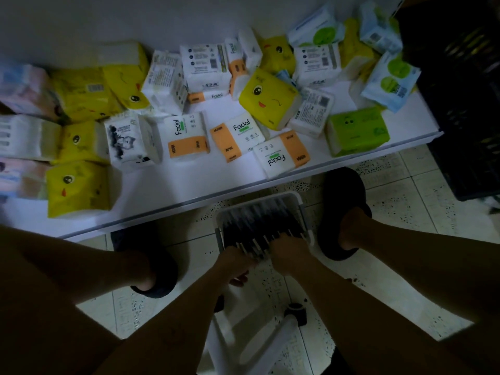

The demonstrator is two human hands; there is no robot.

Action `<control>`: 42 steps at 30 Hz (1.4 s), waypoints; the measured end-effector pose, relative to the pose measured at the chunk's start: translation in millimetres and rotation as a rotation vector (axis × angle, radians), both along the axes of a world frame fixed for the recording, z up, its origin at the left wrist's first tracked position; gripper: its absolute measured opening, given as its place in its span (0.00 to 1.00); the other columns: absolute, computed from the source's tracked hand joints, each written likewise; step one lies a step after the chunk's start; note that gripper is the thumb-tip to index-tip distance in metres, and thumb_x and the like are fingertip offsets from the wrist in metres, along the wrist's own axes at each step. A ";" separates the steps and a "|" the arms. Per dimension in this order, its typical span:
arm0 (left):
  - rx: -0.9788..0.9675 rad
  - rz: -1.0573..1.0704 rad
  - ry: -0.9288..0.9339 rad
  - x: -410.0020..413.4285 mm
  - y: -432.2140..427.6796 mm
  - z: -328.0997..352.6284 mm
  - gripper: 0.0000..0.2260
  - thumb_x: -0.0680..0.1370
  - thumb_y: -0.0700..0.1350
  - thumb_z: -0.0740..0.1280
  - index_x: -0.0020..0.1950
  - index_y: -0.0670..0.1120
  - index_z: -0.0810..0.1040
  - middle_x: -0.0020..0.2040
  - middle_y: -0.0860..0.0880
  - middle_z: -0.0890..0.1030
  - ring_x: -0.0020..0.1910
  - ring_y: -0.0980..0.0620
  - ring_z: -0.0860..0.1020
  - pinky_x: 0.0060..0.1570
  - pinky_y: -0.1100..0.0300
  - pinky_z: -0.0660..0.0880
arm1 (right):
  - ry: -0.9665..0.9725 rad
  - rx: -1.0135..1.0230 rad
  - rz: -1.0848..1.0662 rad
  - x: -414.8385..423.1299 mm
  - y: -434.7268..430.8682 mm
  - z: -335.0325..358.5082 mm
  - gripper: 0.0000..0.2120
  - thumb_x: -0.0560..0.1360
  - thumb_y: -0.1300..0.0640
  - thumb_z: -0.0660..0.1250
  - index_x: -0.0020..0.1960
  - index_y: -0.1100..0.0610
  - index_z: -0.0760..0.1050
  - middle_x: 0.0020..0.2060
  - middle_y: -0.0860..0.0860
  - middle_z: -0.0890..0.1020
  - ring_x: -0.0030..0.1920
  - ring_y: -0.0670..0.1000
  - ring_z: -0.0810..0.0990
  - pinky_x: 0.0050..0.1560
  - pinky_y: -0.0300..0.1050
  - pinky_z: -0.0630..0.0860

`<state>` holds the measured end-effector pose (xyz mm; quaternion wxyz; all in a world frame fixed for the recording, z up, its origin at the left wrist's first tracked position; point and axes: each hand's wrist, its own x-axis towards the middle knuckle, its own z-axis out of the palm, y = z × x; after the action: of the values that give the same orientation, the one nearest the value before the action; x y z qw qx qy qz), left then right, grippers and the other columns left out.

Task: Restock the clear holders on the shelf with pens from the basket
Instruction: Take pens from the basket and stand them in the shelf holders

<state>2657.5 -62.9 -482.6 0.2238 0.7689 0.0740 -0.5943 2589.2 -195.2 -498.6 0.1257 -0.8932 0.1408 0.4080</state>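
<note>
Pens fill a white basket that sits on the speckled tile floor just below the middle of the frame. They are dark-bodied and packed side by side, with their pale ends toward the person. The far rim of the basket lies close under the front edge of the shelf.

Both hands meet at the near edge of the basket. The left hand is curled round a small bunch of pens whose pale tips fan out past its knuckles. The right hand is just beside it, with its fingers down among the pen ends. The light is too dim to tell whether it is grasping any or only touching them.

The basket lies between the person's feet. One dark slipper is to its right and the other slipper is at lower left.

The white shelf runs across the upper half of the frame, tilting down to the left. It is strewn with soft tissue packs. A yellow pack with a cartoon face lies right of centre, a white-and-orange pack marked "Facial" lies in the middle, and a green pack sits near the right end. More yellow and pastel packs crowd the left side.

A black crate stands at the right edge of the frame. At bottom centre a white tubular frame shows between the forearms.
</note>
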 end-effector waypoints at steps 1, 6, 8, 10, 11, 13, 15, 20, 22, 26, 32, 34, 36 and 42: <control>-0.015 0.005 -0.024 3.4 0.9 4.1 0.14 0.77 0.45 0.70 0.55 0.36 0.77 0.41 0.43 0.78 0.34 0.50 0.77 0.37 0.58 0.79 | -0.009 -0.020 0.001 1.7 0.9 -0.4 0.11 0.78 0.60 0.62 0.57 0.60 0.77 0.58 0.57 0.76 0.56 0.57 0.78 0.54 0.51 0.75; -0.053 0.012 -0.052 17.8 12.6 27.2 0.09 0.79 0.42 0.66 0.52 0.36 0.78 0.37 0.43 0.79 0.32 0.49 0.77 0.40 0.55 0.79 | 0.005 -0.063 0.052 5.3 4.0 -5.0 0.14 0.78 0.61 0.63 0.63 0.59 0.74 0.60 0.57 0.75 0.58 0.58 0.77 0.56 0.52 0.74; -0.071 0.036 -0.043 22.2 19.7 36.7 0.08 0.80 0.42 0.64 0.52 0.37 0.77 0.37 0.43 0.79 0.31 0.50 0.77 0.36 0.57 0.79 | -0.010 -0.069 0.027 4.8 6.8 -6.9 0.14 0.78 0.62 0.62 0.64 0.60 0.74 0.59 0.57 0.77 0.57 0.57 0.79 0.54 0.51 0.75; -0.109 0.058 -0.043 26.7 26.1 42.9 0.08 0.80 0.42 0.63 0.53 0.38 0.77 0.37 0.43 0.80 0.30 0.51 0.77 0.33 0.59 0.78 | -0.043 -0.087 0.013 2.9 8.8 -8.3 0.15 0.79 0.62 0.62 0.65 0.61 0.73 0.58 0.57 0.79 0.57 0.56 0.80 0.53 0.50 0.76; -0.131 0.071 -0.043 28.9 29.3 44.4 0.08 0.81 0.42 0.62 0.53 0.38 0.78 0.36 0.44 0.80 0.29 0.51 0.77 0.32 0.59 0.78 | -0.060 -0.097 0.018 2.4 9.7 -8.4 0.16 0.78 0.62 0.62 0.66 0.61 0.71 0.58 0.57 0.79 0.56 0.56 0.80 0.53 0.50 0.77; -0.161 0.086 -0.046 33.4 35.7 45.4 0.09 0.81 0.42 0.61 0.53 0.40 0.79 0.36 0.44 0.81 0.29 0.52 0.77 0.33 0.59 0.78 | -0.072 -0.100 0.026 2.8 9.9 -8.6 0.21 0.78 0.62 0.64 0.69 0.62 0.66 0.58 0.57 0.79 0.56 0.56 0.80 0.50 0.49 0.77; -0.172 0.097 -0.057 36.1 41.0 44.6 0.09 0.82 0.41 0.59 0.51 0.44 0.79 0.36 0.45 0.81 0.29 0.53 0.76 0.34 0.59 0.77 | -0.072 -0.099 0.003 4.1 9.9 -9.5 0.22 0.77 0.63 0.64 0.70 0.62 0.65 0.58 0.58 0.80 0.55 0.56 0.81 0.49 0.49 0.77; -0.165 0.152 -0.057 34.7 44.8 37.8 0.10 0.82 0.38 0.58 0.50 0.49 0.76 0.42 0.43 0.82 0.32 0.51 0.76 0.36 0.58 0.78 | 0.002 0.017 -0.252 12.2 3.3 -5.6 0.22 0.78 0.58 0.64 0.68 0.63 0.64 0.58 0.59 0.78 0.57 0.58 0.79 0.52 0.49 0.76; -0.167 0.206 -0.036 30.9 43.3 32.7 0.09 0.82 0.37 0.57 0.53 0.46 0.76 0.45 0.41 0.81 0.35 0.49 0.77 0.37 0.57 0.78 | 0.057 0.140 -0.407 16.2 -4.5 -3.6 0.12 0.78 0.54 0.65 0.53 0.62 0.73 0.47 0.57 0.79 0.46 0.55 0.79 0.42 0.44 0.76; -0.128 0.269 -0.034 21.6 36.6 22.0 0.08 0.81 0.37 0.56 0.55 0.42 0.74 0.42 0.44 0.76 0.37 0.49 0.75 0.35 0.59 0.75 | 0.082 0.225 -0.588 23.6 -15.1 4.8 0.18 0.80 0.50 0.59 0.39 0.62 0.74 0.33 0.52 0.74 0.32 0.50 0.72 0.33 0.42 0.73; -0.179 0.231 -0.214 15.9 22.0 29.7 0.13 0.84 0.46 0.53 0.59 0.41 0.73 0.40 0.42 0.75 0.32 0.52 0.68 0.29 0.63 0.66 | -0.051 0.210 -0.661 11.9 -14.9 30.3 0.19 0.84 0.53 0.51 0.50 0.62 0.77 0.36 0.54 0.76 0.33 0.50 0.73 0.25 0.34 0.74; -0.248 0.220 -0.267 15.2 16.3 40.4 0.14 0.85 0.47 0.52 0.62 0.41 0.72 0.52 0.38 0.78 0.42 0.46 0.76 0.35 0.58 0.75 | -0.093 0.198 -0.670 5.9 -12.1 35.3 0.20 0.84 0.51 0.50 0.39 0.59 0.71 0.31 0.52 0.71 0.30 0.49 0.70 0.40 0.47 0.79; -0.320 0.236 -0.281 13.2 14.0 50.9 0.13 0.84 0.44 0.53 0.59 0.40 0.73 0.49 0.39 0.78 0.45 0.43 0.78 0.43 0.53 0.77 | -0.095 0.241 -0.763 3.7 -10.5 43.3 0.15 0.82 0.54 0.53 0.42 0.59 0.70 0.31 0.52 0.73 0.29 0.49 0.72 0.35 0.45 0.76; -0.390 0.297 -0.383 9.5 15.2 81.0 0.10 0.82 0.38 0.54 0.52 0.38 0.75 0.38 0.43 0.75 0.34 0.48 0.74 0.33 0.58 0.72 | -0.150 0.567 -1.148 0.8 -2.6 84.2 0.08 0.81 0.60 0.58 0.51 0.61 0.75 0.33 0.53 0.78 0.31 0.51 0.76 0.33 0.45 0.75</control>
<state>2666.9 -47.7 -401.5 0.4615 0.7902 0.0266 -0.4024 2590.0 -197.8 -414.3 0.5648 -0.6339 0.4739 0.2339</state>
